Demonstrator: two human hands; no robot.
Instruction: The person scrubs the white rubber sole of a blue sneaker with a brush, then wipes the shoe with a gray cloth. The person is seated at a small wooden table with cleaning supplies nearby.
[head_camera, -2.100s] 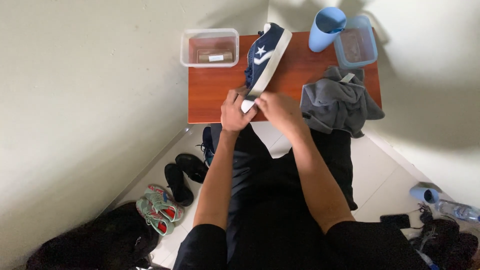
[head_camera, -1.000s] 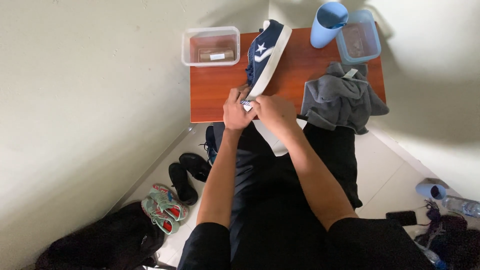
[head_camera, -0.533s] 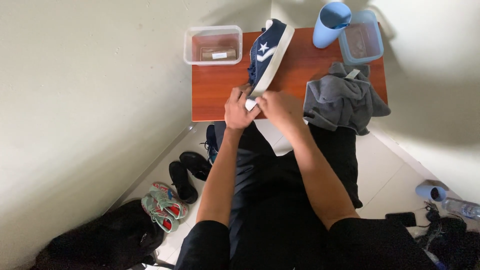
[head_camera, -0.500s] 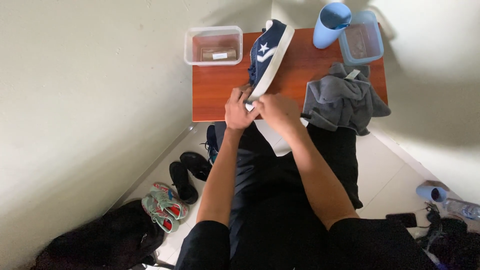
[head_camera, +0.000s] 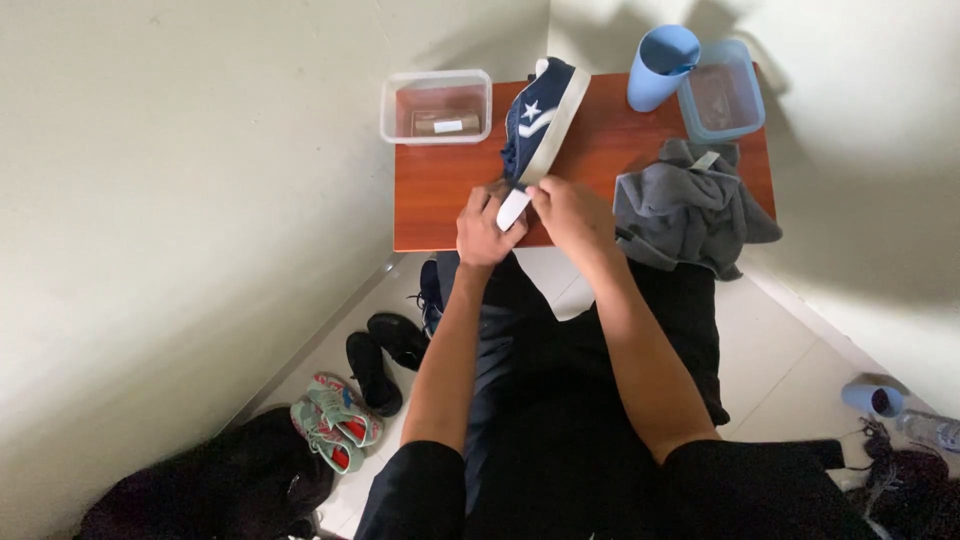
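Navy sneaker (head_camera: 540, 115) with white star and white sole lying on its side on the red-brown bench (head_camera: 440, 200), toe toward the wall, heel at the near edge. Left hand (head_camera: 487, 228) at the heel, fingers curled shut on the white heel end. Right hand (head_camera: 568, 208) just beside, fingers bent onto the same heel; exact grip hard to tell. Clear plastic box (head_camera: 436, 105) left of the shoe, blue cup (head_camera: 662, 65) and blue-tinted container (head_camera: 722, 92) to its right, grey cloth (head_camera: 690, 205) heaped near the right hand. Shoes (head_camera: 385, 350) on the floor below.
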